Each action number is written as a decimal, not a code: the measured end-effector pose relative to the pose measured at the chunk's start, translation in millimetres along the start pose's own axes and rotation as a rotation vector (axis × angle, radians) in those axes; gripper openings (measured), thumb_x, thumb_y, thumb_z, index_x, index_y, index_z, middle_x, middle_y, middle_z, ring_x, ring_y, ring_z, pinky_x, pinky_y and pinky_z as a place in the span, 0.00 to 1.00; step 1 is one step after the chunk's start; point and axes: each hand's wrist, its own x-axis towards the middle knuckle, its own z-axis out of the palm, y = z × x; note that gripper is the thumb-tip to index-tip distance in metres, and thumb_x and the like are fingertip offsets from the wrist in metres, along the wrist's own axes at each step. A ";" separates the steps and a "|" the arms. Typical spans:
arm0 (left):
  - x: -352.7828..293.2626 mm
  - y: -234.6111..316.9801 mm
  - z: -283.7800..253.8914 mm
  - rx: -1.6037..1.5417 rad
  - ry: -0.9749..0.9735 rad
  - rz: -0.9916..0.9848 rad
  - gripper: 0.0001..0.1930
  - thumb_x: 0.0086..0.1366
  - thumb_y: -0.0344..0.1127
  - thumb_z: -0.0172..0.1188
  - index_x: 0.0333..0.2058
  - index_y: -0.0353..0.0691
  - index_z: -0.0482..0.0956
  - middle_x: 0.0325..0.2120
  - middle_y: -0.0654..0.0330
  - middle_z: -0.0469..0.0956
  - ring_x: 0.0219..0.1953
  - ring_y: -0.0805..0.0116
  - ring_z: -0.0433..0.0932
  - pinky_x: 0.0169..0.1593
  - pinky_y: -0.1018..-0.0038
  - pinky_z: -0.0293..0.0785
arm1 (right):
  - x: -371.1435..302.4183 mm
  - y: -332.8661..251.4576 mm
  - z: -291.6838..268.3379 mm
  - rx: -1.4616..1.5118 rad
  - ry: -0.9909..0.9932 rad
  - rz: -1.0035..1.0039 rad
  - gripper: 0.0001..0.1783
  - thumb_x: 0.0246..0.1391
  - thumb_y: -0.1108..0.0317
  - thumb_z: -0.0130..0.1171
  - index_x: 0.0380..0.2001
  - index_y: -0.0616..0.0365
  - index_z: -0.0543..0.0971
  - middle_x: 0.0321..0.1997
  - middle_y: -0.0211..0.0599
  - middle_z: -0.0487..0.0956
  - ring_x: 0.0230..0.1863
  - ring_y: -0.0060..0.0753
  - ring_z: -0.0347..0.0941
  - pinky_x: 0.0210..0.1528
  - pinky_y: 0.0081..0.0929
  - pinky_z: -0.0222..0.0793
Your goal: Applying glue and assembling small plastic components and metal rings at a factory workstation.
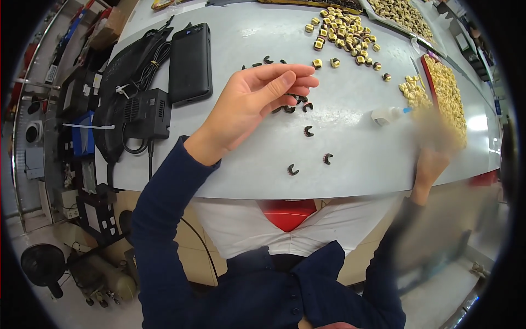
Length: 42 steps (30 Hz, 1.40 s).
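My left hand [241, 104] is held over the left-middle of the grey table [246, 170]. Its fingers point right, loosely bent and apart, and nothing shows in them; the palm is partly hidden. Small black C-shaped pieces [309, 131] lie under and around it, several beside its fingertips and a few nearer the table's front edge. On the right, my right hand [433, 164] is smeared by motion, close to a red-edged tray of pale yellow pieces [450, 98]. A small white bottle with a blue tip [386, 115] lies left of that hand.
Loose pale yellow pieces [415, 90] lie beside the tray. Many small yellow-and-black blocks [345, 33] spread across the far middle, with a fuller tray of them [402, 19] behind. A black power bank [190, 63], a black adapter [147, 113] and coiled cables [156, 57] occupy the left.
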 end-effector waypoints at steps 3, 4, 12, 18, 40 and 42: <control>1.3 -0.9 0.4 -0.097 0.007 -0.023 0.19 0.71 0.38 0.54 0.55 0.33 0.73 0.46 0.56 0.79 0.43 0.75 0.76 0.48 0.80 0.73 | -0.9 6.4 -1.7 -0.040 0.005 -0.051 0.09 0.53 0.73 0.66 0.37 0.62 0.83 0.42 0.35 0.78 0.38 0.25 0.76 0.41 0.22 0.73; 1.0 -1.2 -0.7 -0.096 0.008 -0.025 0.19 0.71 0.38 0.54 0.55 0.33 0.73 0.46 0.56 0.79 0.43 0.75 0.76 0.48 0.80 0.73 | -1.2 4.7 -0.8 -0.039 0.003 -0.049 0.09 0.53 0.73 0.66 0.37 0.62 0.83 0.42 0.35 0.78 0.38 0.25 0.76 0.41 0.22 0.73; 0.8 -4.6 -6.0 -0.133 0.082 -0.037 0.14 0.66 0.38 0.61 0.46 0.37 0.78 0.39 0.62 0.79 0.39 0.78 0.76 0.47 0.81 0.73 | -1.3 -2.3 0.2 0.040 -0.003 -0.021 0.07 0.54 0.73 0.64 0.37 0.62 0.83 0.41 0.35 0.80 0.39 0.25 0.76 0.42 0.22 0.73; 0.2 -5.8 -8.5 -0.152 0.073 -0.035 0.14 0.66 0.39 0.61 0.45 0.37 0.79 0.40 0.59 0.80 0.42 0.76 0.76 0.49 0.80 0.72 | -1.9 1.6 3.5 0.084 -0.004 -0.012 0.07 0.55 0.73 0.63 0.37 0.62 0.82 0.40 0.35 0.80 0.38 0.25 0.76 0.42 0.22 0.73; -8.3 -6.5 5.4 0.211 0.164 0.019 0.10 0.66 0.33 0.59 0.41 0.33 0.80 0.35 0.63 0.79 0.35 0.78 0.73 0.42 0.80 0.67 | -19.2 9.4 -50.0 0.051 -0.364 -0.007 0.15 0.47 0.73 0.67 0.41 0.58 0.81 0.40 0.36 0.78 0.39 0.31 0.72 0.42 0.27 0.69; -7.9 -3.7 6.6 0.212 0.129 0.040 0.10 0.64 0.33 0.60 0.40 0.32 0.82 0.33 0.64 0.79 0.33 0.79 0.72 0.40 0.82 0.66 | -24.0 -1.0 -47.4 0.032 -0.313 0.057 0.15 0.45 0.78 0.67 0.40 0.59 0.82 0.39 0.37 0.78 0.35 0.29 0.73 0.40 0.25 0.70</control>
